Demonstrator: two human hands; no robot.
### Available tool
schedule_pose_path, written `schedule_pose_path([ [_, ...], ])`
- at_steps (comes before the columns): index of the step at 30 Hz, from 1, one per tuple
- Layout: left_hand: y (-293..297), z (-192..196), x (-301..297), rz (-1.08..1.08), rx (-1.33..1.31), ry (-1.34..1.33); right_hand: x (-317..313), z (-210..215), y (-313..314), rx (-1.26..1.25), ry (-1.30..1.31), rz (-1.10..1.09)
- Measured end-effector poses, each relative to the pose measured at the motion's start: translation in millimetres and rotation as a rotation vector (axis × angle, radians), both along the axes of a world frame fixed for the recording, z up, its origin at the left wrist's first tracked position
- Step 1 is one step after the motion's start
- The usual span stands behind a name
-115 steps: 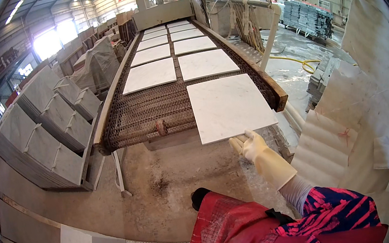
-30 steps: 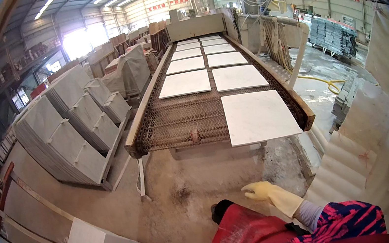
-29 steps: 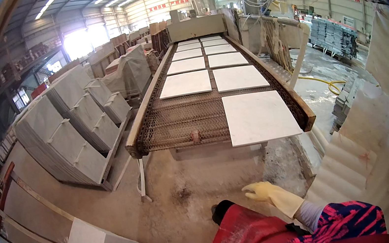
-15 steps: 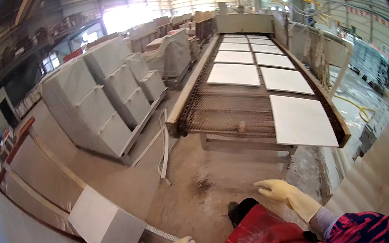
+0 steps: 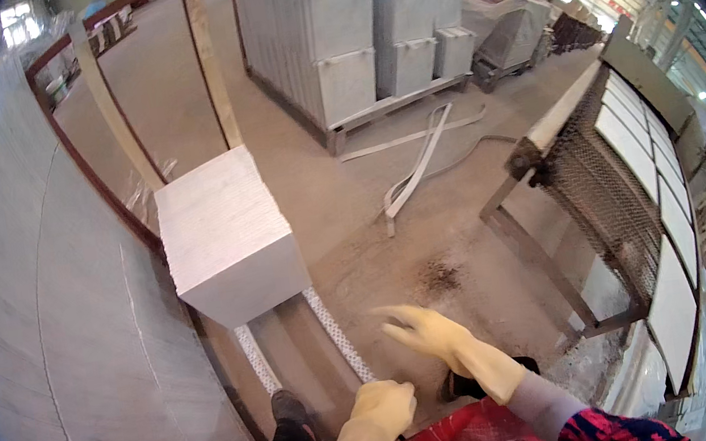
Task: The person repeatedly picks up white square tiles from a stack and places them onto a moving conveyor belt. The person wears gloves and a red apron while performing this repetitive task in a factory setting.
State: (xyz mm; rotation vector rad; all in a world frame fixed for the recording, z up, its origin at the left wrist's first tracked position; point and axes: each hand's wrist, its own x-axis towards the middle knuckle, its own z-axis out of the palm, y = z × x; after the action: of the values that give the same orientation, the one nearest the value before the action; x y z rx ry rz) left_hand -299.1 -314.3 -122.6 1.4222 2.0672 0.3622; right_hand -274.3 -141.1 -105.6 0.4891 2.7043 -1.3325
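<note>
Both hands wear pale yellow rubber gloves. My left hand (image 5: 386,407) is curled closed above the near end of the rail frame, with nothing visible in it. Ahead and to the right, my right hand (image 5: 428,334) hangs over the floor, fingers apart and slightly blurred, holding nothing. Nearest to them is a stack of white stone tiles (image 5: 240,286), standing on edge as one block across two rails. The near lengths of these rails carry a white dotted strip (image 5: 338,335). Neither hand touches the stack.
At the right runs a mesh conveyor (image 5: 598,195) bearing flat white slabs (image 5: 674,311). Tall tile stacks (image 5: 349,86) stand on a wooden pallet at the back. Loose white strips (image 5: 418,171) lie on the floor. A large grey slab (image 5: 76,304) leans along the left.
My view has swung left and down, bringing the tile stack nearer the middle and the conveyor to the right edge. Both hands have come closer together; the left has closed more.
</note>
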Motion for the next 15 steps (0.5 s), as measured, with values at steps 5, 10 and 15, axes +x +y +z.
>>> schedule_pose_path([
  [5,-8.1,5.2,-13.9,0.114,0.046,-0.033,-129.9,-44.9,-34.3,0.198,0.196,0.173],
  [10,-0.3,10.7,-20.6,0.135,-0.148,-0.153,-219.9,-66.9,-54.9,0.508,0.455,0.319],
  [15,-1.1,3.9,-22.4,0.124,-0.158,-0.206,-253.1,-92.2,-48.6,0.807,0.579,0.357],
])
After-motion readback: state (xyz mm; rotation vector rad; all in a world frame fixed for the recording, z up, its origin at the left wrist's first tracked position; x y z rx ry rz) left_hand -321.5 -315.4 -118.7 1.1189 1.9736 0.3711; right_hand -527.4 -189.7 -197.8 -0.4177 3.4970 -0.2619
